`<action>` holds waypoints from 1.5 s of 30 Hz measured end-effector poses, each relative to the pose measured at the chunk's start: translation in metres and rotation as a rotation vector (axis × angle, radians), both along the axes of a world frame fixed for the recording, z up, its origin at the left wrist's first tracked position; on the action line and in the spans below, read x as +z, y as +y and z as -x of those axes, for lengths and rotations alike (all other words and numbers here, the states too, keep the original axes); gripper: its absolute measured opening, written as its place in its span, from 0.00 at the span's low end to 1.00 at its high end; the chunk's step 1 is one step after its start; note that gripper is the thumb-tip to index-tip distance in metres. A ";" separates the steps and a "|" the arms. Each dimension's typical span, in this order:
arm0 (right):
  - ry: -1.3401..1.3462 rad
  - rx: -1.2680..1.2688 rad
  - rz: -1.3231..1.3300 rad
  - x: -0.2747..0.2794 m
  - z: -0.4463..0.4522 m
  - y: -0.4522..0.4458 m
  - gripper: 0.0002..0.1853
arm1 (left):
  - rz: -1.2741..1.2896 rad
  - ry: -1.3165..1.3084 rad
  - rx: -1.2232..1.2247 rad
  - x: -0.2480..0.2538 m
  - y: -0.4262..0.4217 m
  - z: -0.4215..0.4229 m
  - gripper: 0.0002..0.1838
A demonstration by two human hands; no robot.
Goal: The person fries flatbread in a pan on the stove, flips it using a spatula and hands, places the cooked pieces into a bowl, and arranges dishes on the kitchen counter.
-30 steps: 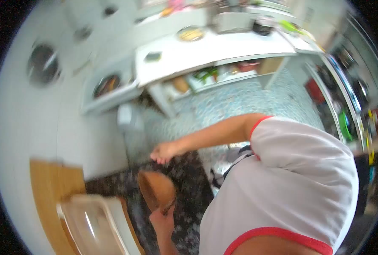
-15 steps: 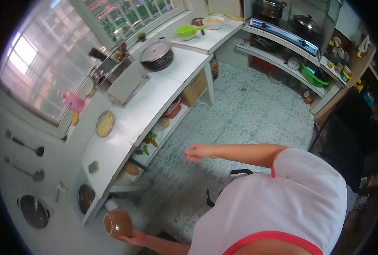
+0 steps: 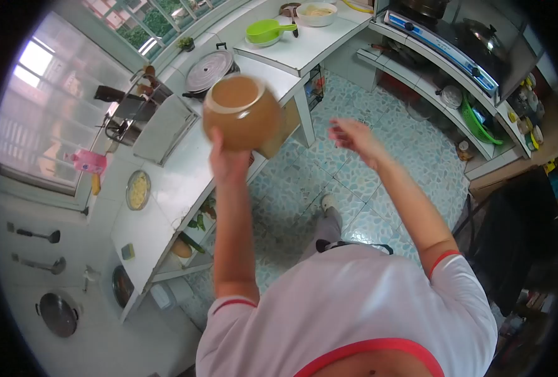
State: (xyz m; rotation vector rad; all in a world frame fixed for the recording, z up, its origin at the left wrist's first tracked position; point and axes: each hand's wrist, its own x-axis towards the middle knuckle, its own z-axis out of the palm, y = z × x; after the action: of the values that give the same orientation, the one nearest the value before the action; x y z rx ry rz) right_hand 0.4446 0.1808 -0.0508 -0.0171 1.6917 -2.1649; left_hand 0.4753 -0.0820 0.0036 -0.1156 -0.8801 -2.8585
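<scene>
My left hand (image 3: 228, 164) grips a round brown ceramic jar (image 3: 244, 122) from its near side, holding it up in the air with the wide mouth tilted toward me. The jar is slightly blurred and blocks part of the counter edge behind it. My right hand (image 3: 357, 139) hovers over the floor to the right of the jar, apart from it, with loosely bent fingers and nothing in them. Beyond the jar, a lidded pot (image 3: 211, 70) stands on the white counter (image 3: 173, 188).
On the counter are a dish of pale yellow food (image 3: 139, 190), a sponge (image 3: 128, 251) and a knife rack (image 3: 159, 129). A green strainer (image 3: 267, 29) and a white bowl (image 3: 316, 14) sit farther back. The gas stove (image 3: 442, 47) is at the far right; a dark chair (image 3: 511, 232) stands nearby.
My left hand has raised the jar from the lower left to the middle, over the counter edge. My right hand has moved right and forward. My view has shifted slightly.
</scene>
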 end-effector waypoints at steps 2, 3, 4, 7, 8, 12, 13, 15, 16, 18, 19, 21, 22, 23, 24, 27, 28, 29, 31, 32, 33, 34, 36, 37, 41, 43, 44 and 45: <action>0.003 -0.104 0.028 0.015 0.046 0.014 0.22 | -0.117 0.065 -0.186 -0.009 0.035 0.061 0.25; -0.007 -0.147 0.045 0.026 0.067 0.019 0.23 | -0.166 0.054 -0.240 -0.017 0.049 0.086 0.25; -0.008 -0.196 0.065 0.035 0.089 0.023 0.24 | -0.211 0.050 -0.299 -0.025 0.063 0.114 0.25; -0.087 -0.241 0.109 0.057 0.152 0.037 0.28 | -0.239 0.025 -0.417 -0.035 0.104 0.185 0.25; -0.088 -0.197 0.120 0.054 0.177 0.049 0.30 | -0.220 0.015 -0.438 -0.036 0.116 0.204 0.25; -0.058 -0.351 -0.068 0.069 0.223 0.061 0.27 | -0.131 0.029 -0.565 -0.042 0.159 0.268 0.26; -0.062 -0.371 0.009 0.056 0.237 0.070 0.27 | -0.087 0.018 -0.591 -0.044 0.167 0.282 0.26; -0.053 -0.403 0.166 0.033 0.267 0.094 0.27 | 0.003 0.010 -0.638 -0.047 0.184 0.313 0.26; -0.085 -0.417 0.257 0.026 0.280 0.103 0.28 | 0.044 0.014 -0.636 -0.050 0.193 0.329 0.26; -0.043 -0.452 0.237 0.017 0.313 0.118 0.29 | 0.042 -0.021 -0.539 -0.045 0.209 0.363 0.27; -0.027 -0.463 0.226 0.012 0.328 0.125 0.30 | 0.040 -0.043 -0.485 -0.045 0.217 0.377 0.27; 0.012 -0.474 0.093 0.014 0.359 0.133 0.33 | 0.219 -0.153 -0.247 -0.051 0.231 0.411 0.30; 0.039 -0.479 0.035 0.016 0.378 0.135 0.34 | 0.314 -0.198 -0.125 -0.053 0.236 0.431 0.32; 0.076 -0.480 -0.005 0.014 0.399 0.137 0.36 | 0.392 -0.196 -0.140 -0.054 0.242 0.452 0.32; 0.115 -0.480 -0.047 0.017 0.422 0.140 0.39 | 0.467 -0.195 -0.153 -0.051 0.245 0.474 0.32; 0.167 -0.375 -0.154 0.025 0.500 0.149 0.45 | 0.368 -0.245 -0.285 -0.046 0.247 0.535 0.22; 0.170 -0.325 -0.189 0.026 0.524 0.151 0.47 | 0.316 -0.252 -0.288 -0.047 0.247 0.555 0.22; 0.153 -0.262 -0.201 0.028 0.546 0.154 0.47 | 0.266 -0.257 -0.288 -0.049 0.246 0.578 0.21; 0.127 -0.139 -0.223 0.042 0.587 0.158 0.47 | 0.220 -0.321 -0.216 -0.041 0.241 0.612 0.21; 0.104 -0.154 -0.188 0.039 0.607 0.159 0.46 | 0.175 -0.428 -0.201 -0.039 0.235 0.632 0.22; 0.079 -0.175 -0.158 0.038 0.624 0.164 0.46 | 0.218 -0.398 -0.190 -0.046 0.229 0.655 0.26; 0.050 -0.197 -0.132 0.034 0.634 0.167 0.45 | 0.211 -0.432 -0.176 -0.045 0.226 0.672 0.25; -0.024 -0.233 -0.119 0.014 0.649 0.180 0.43 | 0.222 -0.490 -0.117 -0.053 0.224 0.706 0.24; -0.055 -0.252 -0.113 0.001 0.658 0.185 0.42 | 0.243 -0.508 -0.073 -0.064 0.220 0.727 0.23; -0.132 -0.197 -0.190 -0.056 0.675 0.199 0.39 | 0.360 -0.621 0.035 -0.105 0.216 0.797 0.18; -0.144 -0.176 -0.188 -0.065 0.677 0.200 0.38 | 0.297 -0.647 0.033 -0.119 0.222 0.813 0.25; -0.173 -0.185 -0.200 -0.068 0.677 0.197 0.38 | 0.277 -0.651 0.007 -0.132 0.222 0.821 0.25; -0.193 -0.193 -0.209 -0.066 0.679 0.192 0.37 | 0.259 -0.646 -0.018 -0.136 0.222 0.827 0.26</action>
State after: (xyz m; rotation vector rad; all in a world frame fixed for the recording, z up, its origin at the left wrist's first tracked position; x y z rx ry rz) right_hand -0.2347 0.3726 -0.1170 0.4151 1.8588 -2.0322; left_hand -0.3515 0.1401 -0.1321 0.8152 -1.3505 -2.8011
